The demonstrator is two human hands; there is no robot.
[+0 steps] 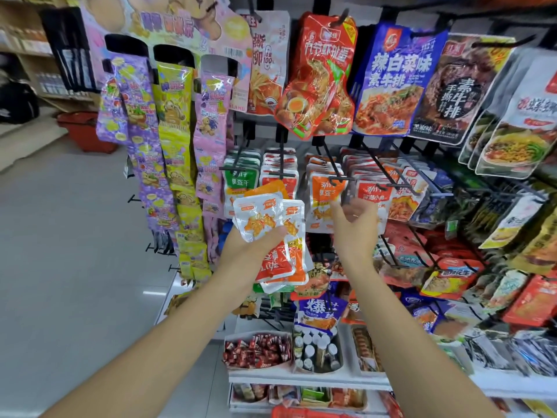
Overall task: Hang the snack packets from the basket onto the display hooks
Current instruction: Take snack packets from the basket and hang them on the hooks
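Left hand grips a fanned bunch of snack packets, thumb across their fronts. The bunch's long axis runs roughly 12 to 6 o'clock. Right hand is raised and blurred, fingers loosely curled; cannot tell whether it pinches anything. The bunch lies at 9 o'clock from the right fingers, near but apart. The likely display hook ends at 11 o'clock just above them, so the right hand is nearer. Red basket sits on the floor, well apart at 10 o'clock.

Black display hooks loaded with snack packets from twelve to three o'clock; white shelf holding cardboard trays at six.
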